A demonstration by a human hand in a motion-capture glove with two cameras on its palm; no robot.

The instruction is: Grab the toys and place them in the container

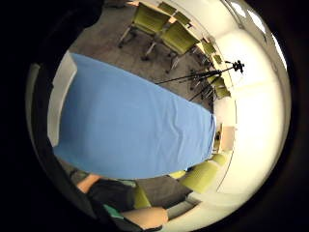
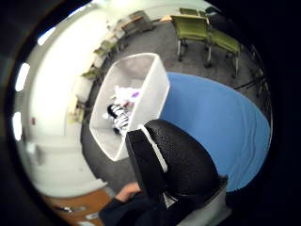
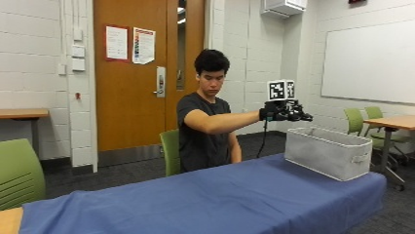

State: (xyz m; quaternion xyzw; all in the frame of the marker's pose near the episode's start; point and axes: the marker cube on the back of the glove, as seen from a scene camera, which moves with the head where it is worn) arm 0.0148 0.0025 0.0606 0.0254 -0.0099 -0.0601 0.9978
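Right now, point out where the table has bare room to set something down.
The blue tablecloth lies bare from the near corner to the grey container at its far end. The container already holds toys. The gloved right hand hovers above it.

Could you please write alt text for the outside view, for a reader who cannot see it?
A seated person holds the gloved right hand in the air above a grey fabric container at one end of a blue-covered table. No toys are visible on the blue cloth.
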